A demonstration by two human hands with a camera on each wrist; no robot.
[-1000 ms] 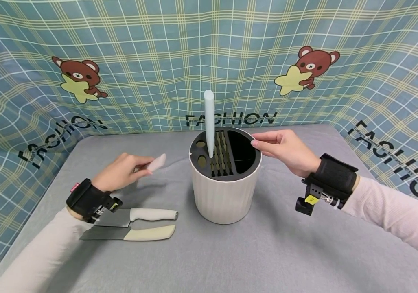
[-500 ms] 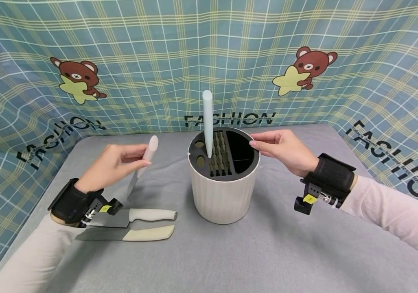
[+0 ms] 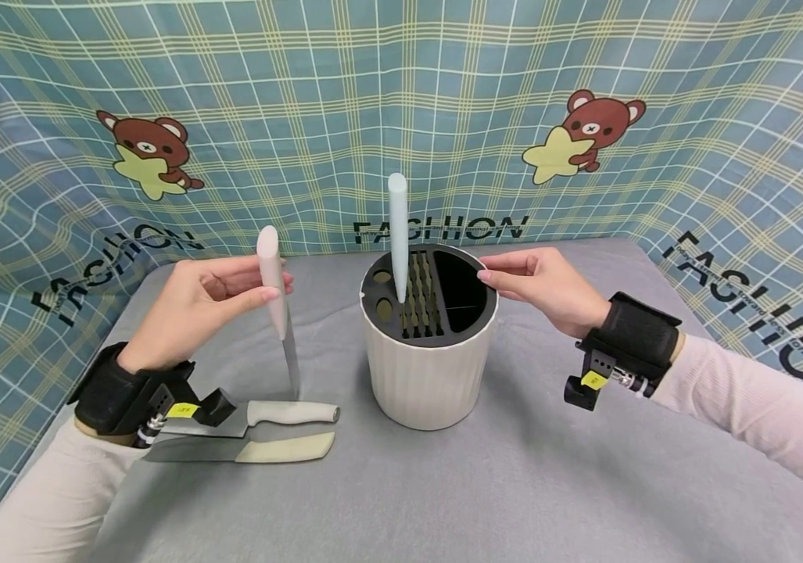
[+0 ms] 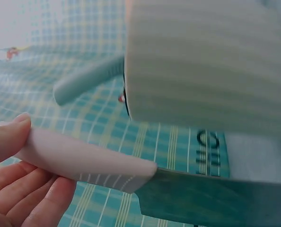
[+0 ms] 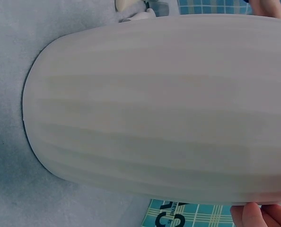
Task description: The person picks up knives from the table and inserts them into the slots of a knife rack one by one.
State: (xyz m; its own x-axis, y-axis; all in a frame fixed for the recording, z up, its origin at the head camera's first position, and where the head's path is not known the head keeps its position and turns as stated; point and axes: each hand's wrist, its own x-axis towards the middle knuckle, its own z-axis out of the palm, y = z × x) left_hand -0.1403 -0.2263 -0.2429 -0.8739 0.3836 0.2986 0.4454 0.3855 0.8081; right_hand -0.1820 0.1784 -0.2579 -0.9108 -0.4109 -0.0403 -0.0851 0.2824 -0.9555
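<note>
Knife held blade-down near holder

Left hand pinches the knife's handle at the holder's nine o'clock; right hand grips the holder's rim at three; two more knives lie at eight o'clock

On the grey cloth surface rest a ribbed holder and two knives.

Around the grey cloth rises a checked curtain, printed with brown bears above the cloth's far edge and black FASHION lettering along it, apparently repeated, partly cropped, at the right.
</note>
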